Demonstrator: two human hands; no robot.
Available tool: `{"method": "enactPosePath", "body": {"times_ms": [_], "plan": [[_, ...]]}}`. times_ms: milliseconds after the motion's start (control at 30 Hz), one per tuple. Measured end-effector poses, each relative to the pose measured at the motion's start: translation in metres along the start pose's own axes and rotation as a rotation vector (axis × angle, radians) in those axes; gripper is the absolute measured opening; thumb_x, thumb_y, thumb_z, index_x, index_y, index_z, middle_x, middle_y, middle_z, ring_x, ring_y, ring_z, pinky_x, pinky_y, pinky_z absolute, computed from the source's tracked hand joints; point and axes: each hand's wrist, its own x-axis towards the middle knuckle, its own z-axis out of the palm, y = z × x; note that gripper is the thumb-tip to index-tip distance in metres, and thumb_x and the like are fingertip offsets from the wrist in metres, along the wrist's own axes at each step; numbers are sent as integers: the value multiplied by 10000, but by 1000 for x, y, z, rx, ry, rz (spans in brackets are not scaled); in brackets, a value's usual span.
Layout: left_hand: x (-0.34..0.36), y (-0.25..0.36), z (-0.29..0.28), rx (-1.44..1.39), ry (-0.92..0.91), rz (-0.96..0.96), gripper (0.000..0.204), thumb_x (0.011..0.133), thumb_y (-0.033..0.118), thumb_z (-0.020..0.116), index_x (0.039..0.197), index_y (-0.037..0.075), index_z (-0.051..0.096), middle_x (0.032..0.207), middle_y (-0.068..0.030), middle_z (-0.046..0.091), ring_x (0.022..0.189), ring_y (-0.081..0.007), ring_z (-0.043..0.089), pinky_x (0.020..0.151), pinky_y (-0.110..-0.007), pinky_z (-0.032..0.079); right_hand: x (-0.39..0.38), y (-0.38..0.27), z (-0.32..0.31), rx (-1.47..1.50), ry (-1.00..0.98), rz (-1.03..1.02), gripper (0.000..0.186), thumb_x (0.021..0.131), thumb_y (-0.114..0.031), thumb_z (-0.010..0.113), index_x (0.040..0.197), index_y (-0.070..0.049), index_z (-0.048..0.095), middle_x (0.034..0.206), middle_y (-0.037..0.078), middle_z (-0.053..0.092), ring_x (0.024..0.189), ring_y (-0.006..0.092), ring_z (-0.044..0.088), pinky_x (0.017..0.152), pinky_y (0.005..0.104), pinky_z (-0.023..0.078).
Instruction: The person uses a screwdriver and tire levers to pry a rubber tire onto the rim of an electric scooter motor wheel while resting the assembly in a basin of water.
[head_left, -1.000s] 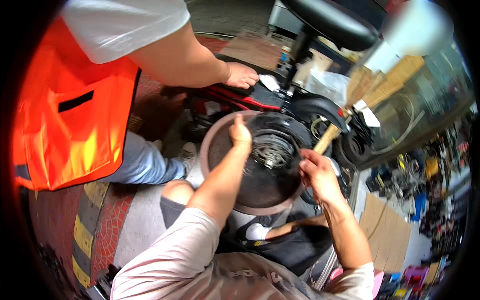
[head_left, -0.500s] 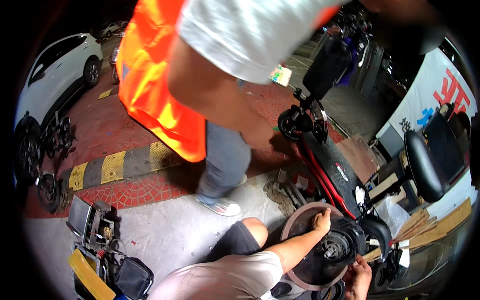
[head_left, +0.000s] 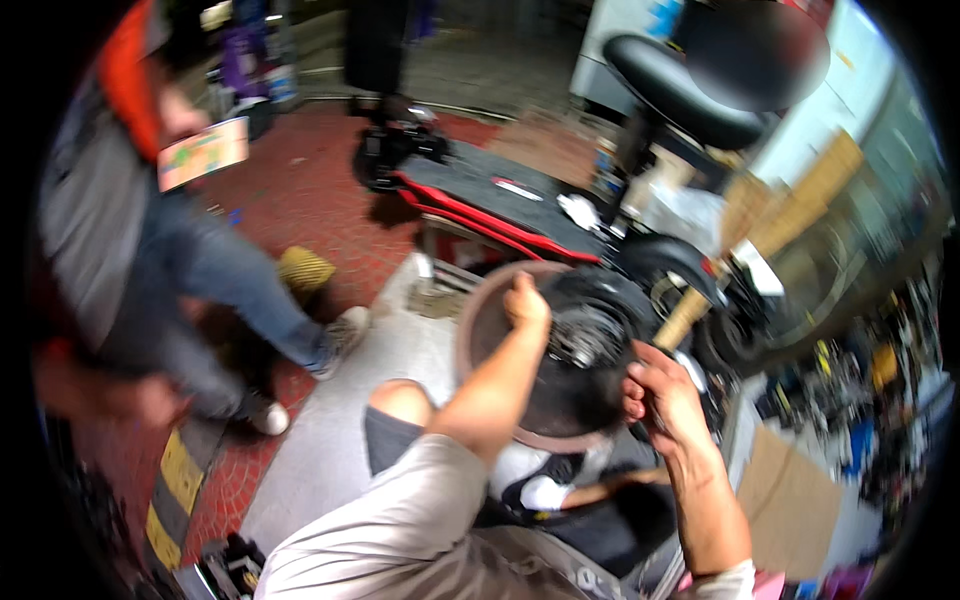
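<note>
A black tire (head_left: 610, 290) with a metal hub (head_left: 572, 345) sits in a round, rimmed brown basin (head_left: 470, 360) in front of me. My left hand (head_left: 525, 305) grips the tire's left edge with curled fingers. My right hand (head_left: 655, 390) is closed at the tire's right side; what is in its fingers is too blurred to make out. Just beyond the basin stands a black-and-red electric scooter (head_left: 500, 195) with a black seat (head_left: 680, 90).
A co-worker in an orange vest (head_left: 130, 85) and jeans (head_left: 230, 265) stands at left, holding a printed card (head_left: 205, 150). Wooden boards (head_left: 820, 180) lean at back right; cardboard (head_left: 780, 490) and piled parts (head_left: 880, 400) lie on the right. A striped ramp (head_left: 180, 470) edges the pavement.
My view swung toward the street and back. The co-worker has moved away from the scooter to the left, their hand off the deck. My hands stay at the tire.
</note>
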Motion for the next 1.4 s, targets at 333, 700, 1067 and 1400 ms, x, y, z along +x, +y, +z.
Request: {"method": "enactPosePath", "body": {"times_ms": [333,700,1067,1400], "plan": [[-28,44,-16,-63,-58,-297,718,1042,516,581,1375,-117,642,1426,-249,664,1273,-341,670,1075,-443,520,9,-39,8,-149,1,-1,127,1019,-109,613,1084,-1,593,667,2,551,503,115,504,436,285,379],[-17,20,-28,-92,-244,-184,684,978,514,637,1280,-95,721,1269,-208,743,1130,-292,712,980,-426,547,10,13,24,-423,41,-122,572,1039,-97,580,1501,198,417,745,6,625,654,80,564,596,257,467],[3,-1,-19,-90,-260,93,675,990,583,578,1177,-33,781,1173,-231,781,1119,-349,715,1033,-427,487,9,32,26,-569,102,-287,364,1000,-115,572,1259,141,579,766,89,674,696,157,630,661,349,503],[-8,9,-19,-186,-251,27,575,967,494,667,1159,-33,794,1105,-144,804,1015,-243,719,965,-370,522,7,19,27,-511,47,-244,335,1031,-106,567,1297,96,569,697,-22,582,616,68,525,572,269,417]]}}
